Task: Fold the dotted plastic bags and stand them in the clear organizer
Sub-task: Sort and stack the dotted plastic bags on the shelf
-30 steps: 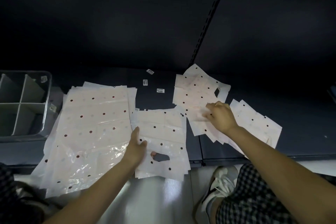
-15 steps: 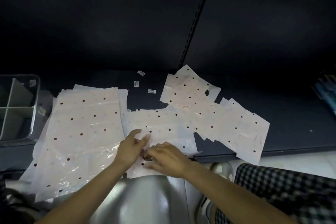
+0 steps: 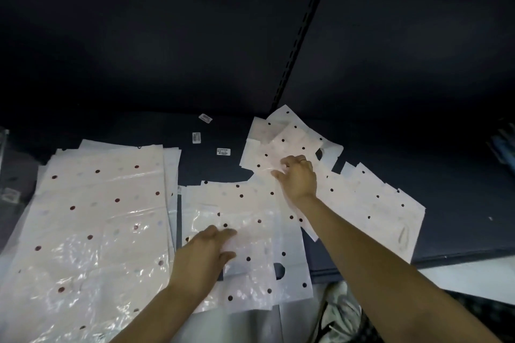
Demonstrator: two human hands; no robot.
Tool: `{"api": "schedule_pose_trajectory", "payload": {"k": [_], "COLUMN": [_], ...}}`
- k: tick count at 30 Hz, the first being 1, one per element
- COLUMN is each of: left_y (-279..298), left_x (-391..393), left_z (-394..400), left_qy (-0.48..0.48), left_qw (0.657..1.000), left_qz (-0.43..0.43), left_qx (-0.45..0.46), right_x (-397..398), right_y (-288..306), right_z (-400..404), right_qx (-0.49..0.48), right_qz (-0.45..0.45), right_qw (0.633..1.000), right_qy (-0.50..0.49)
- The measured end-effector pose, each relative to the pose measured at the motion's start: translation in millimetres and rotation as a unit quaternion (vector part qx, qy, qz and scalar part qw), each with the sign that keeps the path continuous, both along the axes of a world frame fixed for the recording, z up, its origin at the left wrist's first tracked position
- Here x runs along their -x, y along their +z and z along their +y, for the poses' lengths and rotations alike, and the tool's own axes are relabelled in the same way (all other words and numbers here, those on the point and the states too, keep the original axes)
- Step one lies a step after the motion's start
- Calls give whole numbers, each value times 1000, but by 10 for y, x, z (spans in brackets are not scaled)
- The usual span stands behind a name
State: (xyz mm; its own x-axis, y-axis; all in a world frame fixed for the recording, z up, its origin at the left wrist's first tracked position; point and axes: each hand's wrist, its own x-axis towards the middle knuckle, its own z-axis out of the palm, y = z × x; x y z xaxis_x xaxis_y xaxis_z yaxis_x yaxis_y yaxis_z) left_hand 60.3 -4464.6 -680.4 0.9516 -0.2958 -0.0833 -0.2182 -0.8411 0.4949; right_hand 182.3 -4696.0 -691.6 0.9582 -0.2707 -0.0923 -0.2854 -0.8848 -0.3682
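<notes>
White plastic bags with dark dots lie spread on a dark shelf [image 3: 459, 203]. A large stack of bags [image 3: 92, 231] fills the left. A smaller stack of bags [image 3: 250, 231] lies in the middle, and my left hand [image 3: 204, 256] rests flat on it with straight fingers. More small bags [image 3: 370, 203] fan out to the right and back. My right hand [image 3: 298, 175] reaches over that back pile, its fingers curled down onto a bag there. Whether it pinches the bag is unclear. The clear organizer [image 3: 3, 147] shows only as a sliver at the left edge.
Three small barcode labels [image 3: 223, 151] lie on the shelf behind the middle stack. A slotted upright [image 3: 303, 36] runs up the dark back wall. A sneaker [image 3: 342, 312] and checked trousers show below the shelf's front edge. Pale floor lies at the bottom.
My right hand has gone from the middle stack back up to the rear pile of small bags. My left hand stays on the middle stack. The view has shifted right, leaving the organizer almost out of frame.
</notes>
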Motion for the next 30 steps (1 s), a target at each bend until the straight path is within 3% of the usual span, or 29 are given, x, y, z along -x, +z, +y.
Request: {"api": "schedule_pose_trajectory", "payload": {"k": [4,6,9,11,13,14,16,17,18,20,23,26,28,30], "left_y": [-109,-139,-107,-42,62,133,276,320,349,367,331,283,244,219], "left_x": [52,77,132,160,146,119,20,-39,-88,-141,-169,-153,-137,-109], "left_z": [89,120,87,41,-6,-39,-96,-110,-101,-41,70,139,158,143], "left_qy": [-94,-88,-35,16,73,113,213,252,278,308,310,259,215,184], "left_qw": [976,973,980,993,993,969,848,783,740,716,748,821,869,902], "left_qz": [-185,-206,-188,-114,33,122,285,335,358,359,329,307,287,262], "left_qx": [-61,-57,-49,-15,87,182,394,460,497,513,486,406,340,289], "right_x": [1,47,172,320,579,732,1067,1242,1427,1742,1880,1425,922,451], "right_y": [32,131,288,346,405,403,429,436,464,579,792,885,809,629], "right_z": [29,53,126,268,537,690,1008,1150,1271,1408,1355,1063,859,680], "right_qx": [-223,-331,-420,-497,-604,-643,-681,-679,-664,-612,-546,-462,-345,-189], "right_qz": [-65,-109,-175,-178,-155,-137,-90,-52,-11,59,23,-97,-116,-70], "right_qw": [966,917,830,759,669,629,593,610,649,743,830,882,931,978], "right_qy": [-109,-193,-322,-381,-404,-415,-420,-404,-371,-265,-109,-9,24,51]}}
